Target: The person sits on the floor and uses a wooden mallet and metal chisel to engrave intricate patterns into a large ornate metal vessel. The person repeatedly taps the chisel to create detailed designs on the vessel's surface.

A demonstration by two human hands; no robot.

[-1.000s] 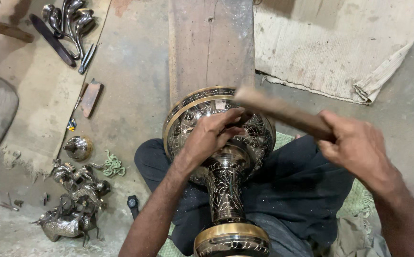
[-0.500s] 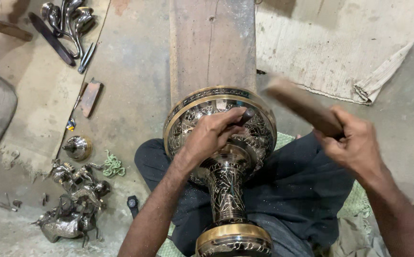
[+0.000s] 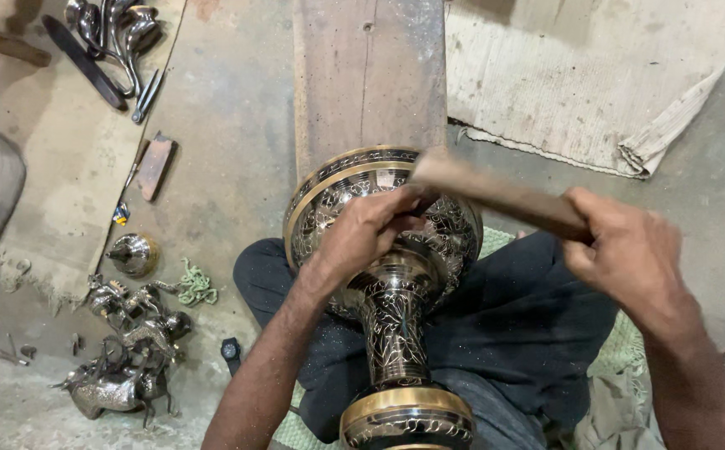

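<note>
A black and brass engraved vase (image 3: 392,308) lies across my lap, its wide bowl resting against a wooden plank (image 3: 368,75). My left hand (image 3: 368,231) is curled on the bowl, fingers closed around a small tool that is mostly hidden. My right hand (image 3: 629,258) grips a wooden mallet stick (image 3: 496,193), whose far end is down at my left hand's fingers over the bowl.
A folded cloth (image 3: 587,75) lies at the upper right. On the left floor lie small metal figurines (image 3: 125,350), a round metal lid (image 3: 133,252), a flat block (image 3: 154,167), a green cord (image 3: 196,287) and dark metal pieces and tools (image 3: 117,33).
The mallet stick rose up and to the right half a second ago, then came back down onto the tool at my left hand. The vase and left hand stayed in place.
</note>
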